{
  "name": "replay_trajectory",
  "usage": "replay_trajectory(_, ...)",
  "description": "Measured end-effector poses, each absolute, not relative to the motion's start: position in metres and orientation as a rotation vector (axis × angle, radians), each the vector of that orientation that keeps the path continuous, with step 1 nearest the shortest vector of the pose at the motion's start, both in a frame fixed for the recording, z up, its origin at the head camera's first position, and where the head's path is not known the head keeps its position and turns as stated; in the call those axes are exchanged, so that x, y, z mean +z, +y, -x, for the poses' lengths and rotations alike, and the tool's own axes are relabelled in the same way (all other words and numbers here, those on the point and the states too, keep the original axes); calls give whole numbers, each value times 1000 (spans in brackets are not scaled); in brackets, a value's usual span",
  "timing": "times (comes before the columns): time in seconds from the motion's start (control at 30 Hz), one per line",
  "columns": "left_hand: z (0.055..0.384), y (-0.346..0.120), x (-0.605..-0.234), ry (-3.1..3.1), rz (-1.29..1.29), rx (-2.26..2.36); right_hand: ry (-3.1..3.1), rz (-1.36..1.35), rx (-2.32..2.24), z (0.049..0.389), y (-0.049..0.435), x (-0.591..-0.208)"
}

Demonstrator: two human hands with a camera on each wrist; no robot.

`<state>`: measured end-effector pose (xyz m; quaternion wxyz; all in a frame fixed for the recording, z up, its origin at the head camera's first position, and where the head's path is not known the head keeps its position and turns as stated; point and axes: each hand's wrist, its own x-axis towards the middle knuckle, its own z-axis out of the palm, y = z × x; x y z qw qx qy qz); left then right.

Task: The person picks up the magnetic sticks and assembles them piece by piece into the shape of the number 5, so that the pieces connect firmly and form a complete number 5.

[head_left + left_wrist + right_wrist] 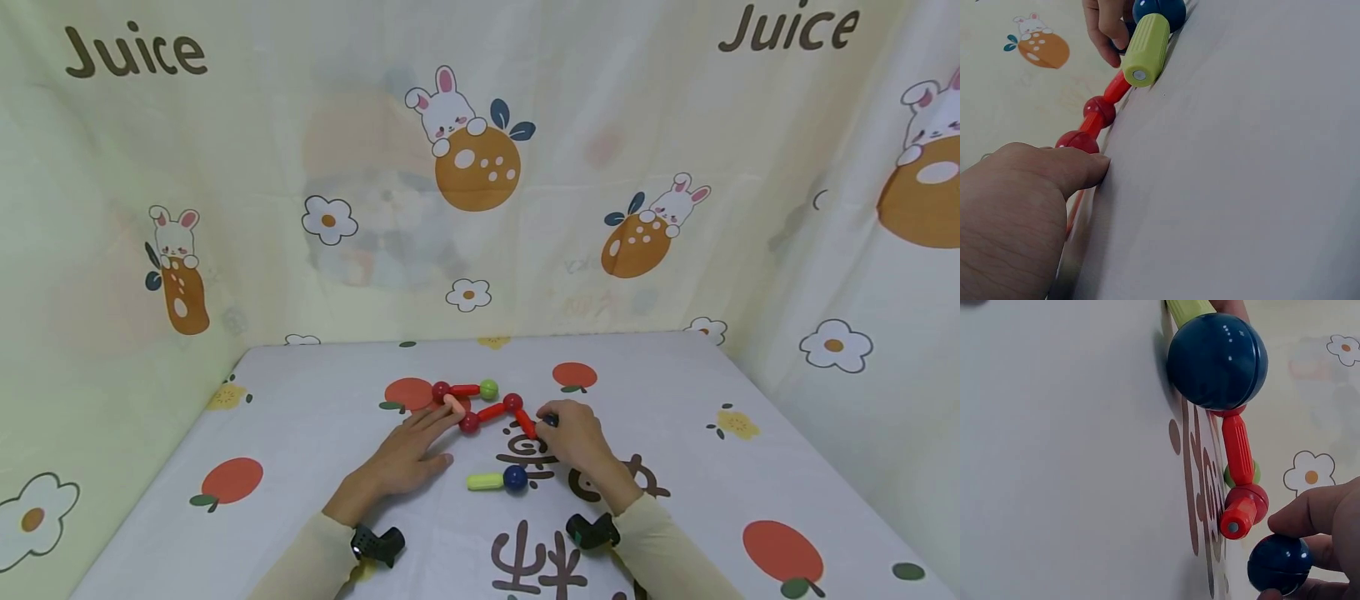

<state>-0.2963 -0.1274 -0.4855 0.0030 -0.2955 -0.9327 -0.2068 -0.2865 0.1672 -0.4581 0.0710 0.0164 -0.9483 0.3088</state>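
Observation:
A chain of magnetic balls and rods lies on the tabletop: a green ball (489, 389), red rods, red balls and a salmon-coloured rod (453, 405). My left hand (408, 454) rests by its left part, fingers stretched out with their tips at the salmon rod and a red ball (469, 423). Between thumb and fingers, my right hand (577, 433) pinches a dark blue ball (1280, 565). That ball is close to the free end of a red rod (1239, 517); in the right wrist view a gap shows between them.
Nearer to me, a yellow-green rod (485, 482) lies joined to another dark blue ball (515, 477). The white tablecloth (315, 517) has printed fruit and brown lettering. Patterned curtains (375, 167) enclose the table at the back and sides.

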Motion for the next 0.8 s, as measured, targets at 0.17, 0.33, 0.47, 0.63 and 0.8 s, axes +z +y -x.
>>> replay_trajectory(0.17,296,-128,-486,-2925,925,-655,-2812,-71,952,285,166,-456)
replay_trajectory(0.33,296,-127,-486,-2924,924,-651,-2767,-74,1016,282,166,-453)
replay_trajectory(0.47,296,-128,-486,-2920,930,-651,-2737,-77,1078,281,165,-449)
replay_trajectory(0.63,296,-128,-485,-2917,935,-656,-2714,-133,1142,281,163,-447)
replay_trajectory(0.8,296,-128,-484,-2914,940,-657,-2694,-187,1165,281,162,-447)
